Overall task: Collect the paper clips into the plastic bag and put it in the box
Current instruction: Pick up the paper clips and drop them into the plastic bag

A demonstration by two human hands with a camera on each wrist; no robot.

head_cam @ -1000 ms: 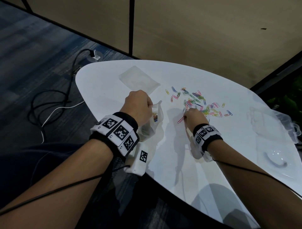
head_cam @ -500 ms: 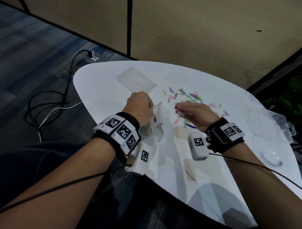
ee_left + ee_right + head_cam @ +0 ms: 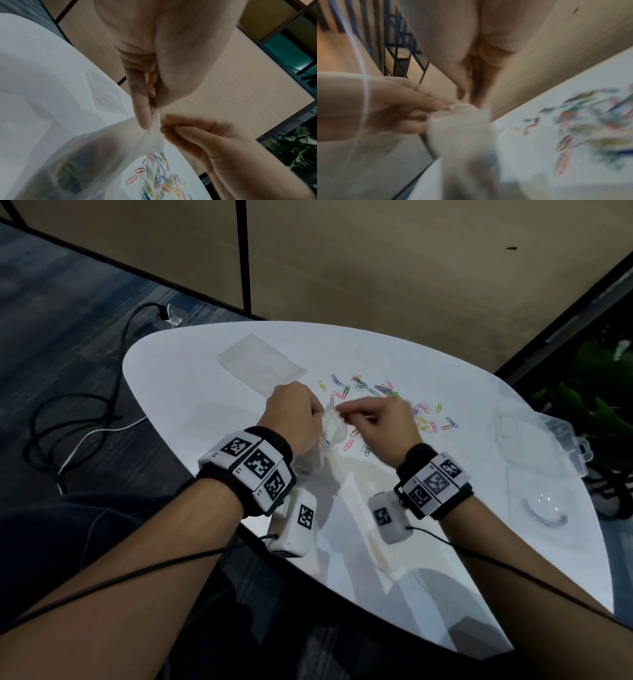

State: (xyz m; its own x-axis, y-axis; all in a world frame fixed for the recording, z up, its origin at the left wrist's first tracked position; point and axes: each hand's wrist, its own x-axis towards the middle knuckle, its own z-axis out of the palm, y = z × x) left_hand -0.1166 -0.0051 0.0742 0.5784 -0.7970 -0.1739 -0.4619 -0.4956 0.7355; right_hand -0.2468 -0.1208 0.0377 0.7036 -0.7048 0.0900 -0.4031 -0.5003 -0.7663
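Observation:
My left hand (image 3: pixel 318 414) pinches the top edge of a clear plastic bag (image 3: pixel 330 434) and holds it up over the white table (image 3: pixel 191 392). In the left wrist view, thumb and forefinger (image 3: pixel 142 116) grip the bag (image 3: pixel 120 146), which holds some clips. My right hand (image 3: pixel 342 409) is at the bag's mouth with fingertips (image 3: pixel 169 129) pinched together; the paper clip between them is lost in blur. Several coloured paper clips (image 3: pixel 383 393) lie scattered just beyond both hands. A clear plastic box (image 3: pixel 534 440) stands open at the right.
A second flat plastic bag (image 3: pixel 260 364) lies at the table's far left. A round clear dish (image 3: pixel 544 508) sits near the right edge. Cables (image 3: pixel 68 419) trail over the carpet on the left. A wood-panelled wall (image 3: pixel 376 268) stands behind the table.
My right hand picked clips from the pile, lifted, and swung left to the bag's mouth. The left hand kept the bag raised and shifted slightly toward it.

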